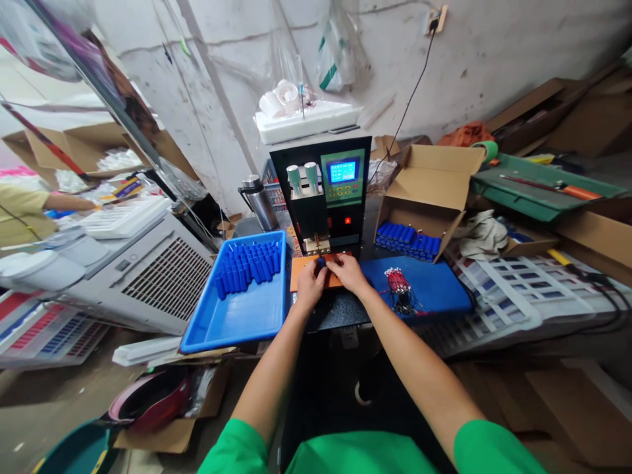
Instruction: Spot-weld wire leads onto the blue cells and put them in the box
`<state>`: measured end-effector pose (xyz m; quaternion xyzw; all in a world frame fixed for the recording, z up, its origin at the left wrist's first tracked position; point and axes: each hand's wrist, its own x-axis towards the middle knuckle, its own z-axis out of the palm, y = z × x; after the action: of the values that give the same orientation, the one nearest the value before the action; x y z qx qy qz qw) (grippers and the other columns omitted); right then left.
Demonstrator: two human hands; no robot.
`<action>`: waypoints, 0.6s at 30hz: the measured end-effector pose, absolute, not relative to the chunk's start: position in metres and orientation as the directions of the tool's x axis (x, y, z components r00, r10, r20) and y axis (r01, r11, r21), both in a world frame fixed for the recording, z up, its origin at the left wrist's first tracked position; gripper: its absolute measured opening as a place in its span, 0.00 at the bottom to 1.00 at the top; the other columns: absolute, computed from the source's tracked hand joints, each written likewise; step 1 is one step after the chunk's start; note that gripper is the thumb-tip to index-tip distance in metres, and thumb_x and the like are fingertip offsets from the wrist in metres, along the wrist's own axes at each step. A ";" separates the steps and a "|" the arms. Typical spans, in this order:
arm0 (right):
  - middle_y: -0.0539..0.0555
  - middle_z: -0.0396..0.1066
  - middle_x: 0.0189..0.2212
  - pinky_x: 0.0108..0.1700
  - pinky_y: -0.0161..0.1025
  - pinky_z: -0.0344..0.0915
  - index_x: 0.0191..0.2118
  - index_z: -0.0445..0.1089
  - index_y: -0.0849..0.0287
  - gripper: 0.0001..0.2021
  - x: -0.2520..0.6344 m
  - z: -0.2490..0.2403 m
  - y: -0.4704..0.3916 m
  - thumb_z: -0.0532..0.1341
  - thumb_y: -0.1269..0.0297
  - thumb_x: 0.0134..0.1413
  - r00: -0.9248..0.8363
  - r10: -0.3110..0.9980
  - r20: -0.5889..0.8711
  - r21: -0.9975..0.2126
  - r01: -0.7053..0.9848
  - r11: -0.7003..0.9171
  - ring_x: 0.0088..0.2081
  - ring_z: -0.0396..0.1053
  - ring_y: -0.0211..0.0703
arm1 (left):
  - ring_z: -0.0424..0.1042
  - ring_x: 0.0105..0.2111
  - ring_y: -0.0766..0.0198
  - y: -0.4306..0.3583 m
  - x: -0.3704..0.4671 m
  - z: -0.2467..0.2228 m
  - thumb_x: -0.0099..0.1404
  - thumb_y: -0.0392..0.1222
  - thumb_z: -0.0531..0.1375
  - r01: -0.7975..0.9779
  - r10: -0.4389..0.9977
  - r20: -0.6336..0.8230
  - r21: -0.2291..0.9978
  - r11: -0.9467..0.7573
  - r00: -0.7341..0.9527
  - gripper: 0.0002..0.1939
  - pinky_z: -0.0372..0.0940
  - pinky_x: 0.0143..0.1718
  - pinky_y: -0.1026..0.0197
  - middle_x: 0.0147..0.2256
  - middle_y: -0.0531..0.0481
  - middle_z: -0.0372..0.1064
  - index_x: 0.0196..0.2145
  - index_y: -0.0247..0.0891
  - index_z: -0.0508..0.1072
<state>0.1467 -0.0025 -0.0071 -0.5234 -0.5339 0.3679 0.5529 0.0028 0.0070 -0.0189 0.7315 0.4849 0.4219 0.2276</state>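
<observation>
Pinching cell [321, 262]: my left hand [311, 280] and right hand [348, 272] together.
Machine [315, 214]: hands this near its tips [317, 242] could get nipped.

Left of the machine [336, 210], a tray [227, 322] of cells [251, 265], a flask [259, 204] behind; right, a carton [429, 181] of further cells [407, 241], behind wires [397, 283] on a pad [442, 283]; between left hand [311, 284] and right hand [348, 273], apparently one cell [320, 263].
</observation>
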 end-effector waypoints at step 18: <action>0.48 0.65 0.14 0.18 0.32 0.54 0.19 0.67 0.58 0.19 0.154 -0.004 -0.006 0.67 0.47 0.39 0.054 0.998 0.040 -0.993 -0.107 0.046 0.16 0.59 0.34 | 0.75 0.38 0.60 -0.018 -0.027 -0.012 0.65 0.43 0.59 0.449 0.937 0.336 0.825 -0.343 0.098 0.11 0.69 0.44 0.56 0.39 0.45 0.77 0.42 0.37 0.76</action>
<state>0.1542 -0.0059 -0.0041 -0.4739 -0.4697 0.5025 0.5498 -0.0267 -0.0176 -0.0117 0.6882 0.5032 0.4447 0.2745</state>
